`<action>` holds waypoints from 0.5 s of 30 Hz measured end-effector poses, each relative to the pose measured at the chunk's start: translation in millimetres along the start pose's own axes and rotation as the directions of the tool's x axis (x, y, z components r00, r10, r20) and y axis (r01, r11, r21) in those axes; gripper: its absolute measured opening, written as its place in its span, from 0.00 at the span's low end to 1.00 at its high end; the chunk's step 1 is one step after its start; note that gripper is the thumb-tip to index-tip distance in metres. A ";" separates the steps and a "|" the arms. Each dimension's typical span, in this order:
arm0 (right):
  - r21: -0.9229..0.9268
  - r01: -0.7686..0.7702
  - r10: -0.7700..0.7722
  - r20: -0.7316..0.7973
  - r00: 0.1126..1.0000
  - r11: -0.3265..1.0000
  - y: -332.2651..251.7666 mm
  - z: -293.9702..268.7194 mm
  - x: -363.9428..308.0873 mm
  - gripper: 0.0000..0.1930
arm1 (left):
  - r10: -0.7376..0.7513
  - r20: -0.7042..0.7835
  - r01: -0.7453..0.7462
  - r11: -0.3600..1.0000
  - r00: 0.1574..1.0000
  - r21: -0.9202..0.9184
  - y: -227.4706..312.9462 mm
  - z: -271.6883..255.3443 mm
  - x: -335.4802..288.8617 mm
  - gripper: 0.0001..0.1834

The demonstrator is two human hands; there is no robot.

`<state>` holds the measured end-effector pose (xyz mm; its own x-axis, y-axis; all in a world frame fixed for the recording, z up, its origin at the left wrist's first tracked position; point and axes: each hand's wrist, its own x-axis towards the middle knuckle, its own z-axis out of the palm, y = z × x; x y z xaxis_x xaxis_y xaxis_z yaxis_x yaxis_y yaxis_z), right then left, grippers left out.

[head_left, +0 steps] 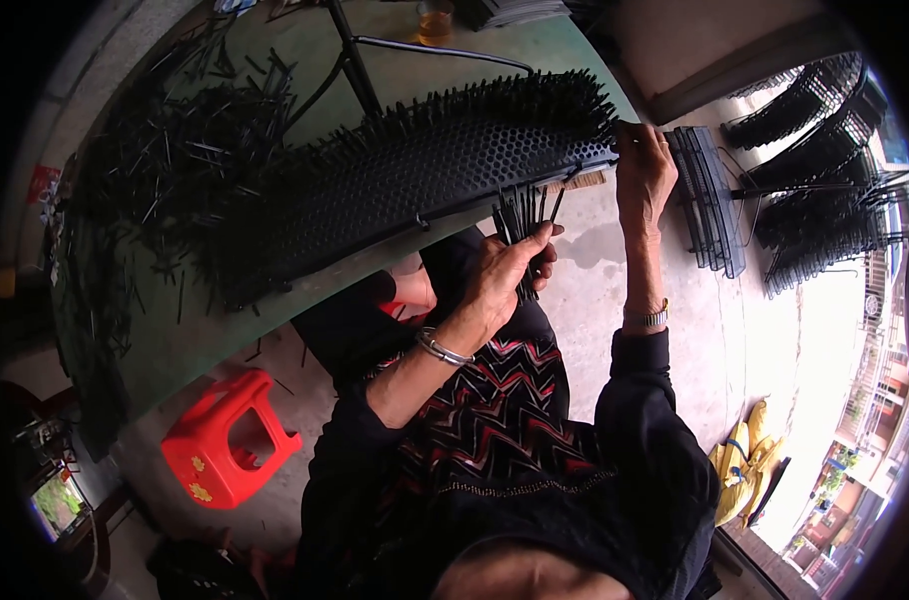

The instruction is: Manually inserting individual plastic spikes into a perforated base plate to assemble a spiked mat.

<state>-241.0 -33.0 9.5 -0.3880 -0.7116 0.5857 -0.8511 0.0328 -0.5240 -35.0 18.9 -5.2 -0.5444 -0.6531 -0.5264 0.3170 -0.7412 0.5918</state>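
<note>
The left hand (pixel 510 268) is closed around a bundle of thin black plastic sticks (pixel 523 215), just below the black perforated panel (pixel 415 180). The right hand (pixel 643 170) pinches that panel's end on the green table (pixel 175 330).

At the lower left of the frame I see a small screen (pixel 57 503), rectangular, glowing green and pale, set in a dark casing just left of the red stool. At the left edge, above the middle, I make out a red label or sticker (pixel 43 184) with pale marks, on the curved grey rim beside the table; its shape is too small to tell
</note>
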 end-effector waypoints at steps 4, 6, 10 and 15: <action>-0.209 -0.015 0.035 0.088 0.995 0.978 -8.2 -3.8 5.3 0.07 | 0.003 0.014 -0.002 1.000 1.000 -0.029 4.5 6.0 0.2 0.17; -0.281 0.039 -0.004 0.123 0.992 0.959 -2.0 0.6 4.3 0.08 | -0.002 0.005 0.002 0.999 1.000 -0.039 4.4 7.4 1.0 0.18; -0.170 -0.041 0.060 0.105 0.993 0.985 -19.0 -14.9 -3.4 0.11 | 0.016 0.017 -0.016 1.000 1.000 -0.027 1.8 5.6 2.6 0.17; 0.257 -0.471 0.185 0.683 0.706 0.844 -40.2 -41.4 -34.0 0.11 | 0.025 0.028 -0.026 0.999 0.999 0.027 0.8 5.3 2.9 0.16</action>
<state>-208.2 18.9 36.3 -0.1900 -0.9760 -0.1063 -0.4447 0.1821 -0.8770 -40.5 17.2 -3.1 -0.5576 -0.6670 -0.4942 0.3100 -0.7195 0.6214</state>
